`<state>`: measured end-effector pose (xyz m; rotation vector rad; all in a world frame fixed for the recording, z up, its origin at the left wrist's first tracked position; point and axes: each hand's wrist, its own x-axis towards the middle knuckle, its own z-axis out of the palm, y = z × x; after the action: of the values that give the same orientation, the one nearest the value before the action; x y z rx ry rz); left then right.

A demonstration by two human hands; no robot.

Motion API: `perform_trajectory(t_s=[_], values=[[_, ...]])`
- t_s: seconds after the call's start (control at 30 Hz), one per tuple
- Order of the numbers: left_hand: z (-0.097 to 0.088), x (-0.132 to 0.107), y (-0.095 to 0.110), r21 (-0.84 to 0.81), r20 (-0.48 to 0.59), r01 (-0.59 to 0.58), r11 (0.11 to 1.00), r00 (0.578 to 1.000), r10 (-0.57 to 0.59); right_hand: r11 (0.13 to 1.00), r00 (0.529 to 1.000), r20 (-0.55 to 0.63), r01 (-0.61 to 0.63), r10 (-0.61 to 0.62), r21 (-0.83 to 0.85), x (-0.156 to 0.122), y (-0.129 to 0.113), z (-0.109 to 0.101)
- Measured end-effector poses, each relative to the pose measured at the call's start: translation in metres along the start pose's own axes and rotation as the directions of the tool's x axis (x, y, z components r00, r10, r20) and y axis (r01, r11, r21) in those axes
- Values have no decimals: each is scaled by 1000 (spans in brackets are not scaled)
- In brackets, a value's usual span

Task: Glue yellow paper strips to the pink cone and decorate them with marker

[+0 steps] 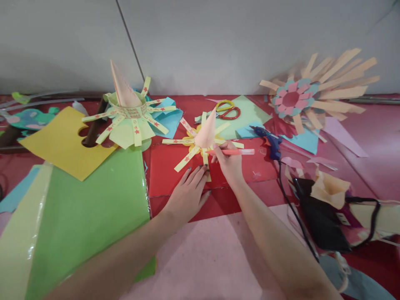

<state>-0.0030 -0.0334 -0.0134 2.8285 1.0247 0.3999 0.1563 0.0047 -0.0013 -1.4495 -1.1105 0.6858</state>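
Observation:
In the middle of the red table stands a small paper craft: a pale pink paper cone [206, 132] on a yellow base, with light yellow strips [186, 159] spreading out around it, some bearing red stars and marks. My right hand [230, 164] is closed around a red marker pen [248, 152], its tip end close to the foot of the cone. My left hand [191, 189] lies flat with fingers stretched out, its fingertips on the lower strip. Part of that strip and the pen tip are hidden by my fingers.
Behind lie scissors [229, 110] on pale green paper [250, 114]. A larger cone craft [133, 110] stands left, above yellow [62, 141] and green sheets [93, 216]. A blue glue gun [272, 143] with a cord lies right, near a strip flower [290, 100] and a black case [321, 221].

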Motion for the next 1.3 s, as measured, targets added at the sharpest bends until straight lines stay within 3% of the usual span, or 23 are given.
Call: perform_trajectory(t_s=[0.33,0.6,0.9,1.13,1.3], values=[[-1,0,0,-13,9,9,1000,1000,-9,995,995,78,64,-58,-71,1,4,-2],[-3,1,0,10,33,9,1000,999,-10,999,997,72,39,-36,-38,2,5,1],[-2,0,1,-11,31,22,1000,999,-22,989,996,22,84,-82,-123,0,6,0],[-3,1,0,12,26,9,1000,1000,-9,993,995,77,68,-60,-99,0,4,-2],[-2,1,1,4,41,16,1000,999,-16,999,997,-63,41,-41,2,-4,1,-1]])
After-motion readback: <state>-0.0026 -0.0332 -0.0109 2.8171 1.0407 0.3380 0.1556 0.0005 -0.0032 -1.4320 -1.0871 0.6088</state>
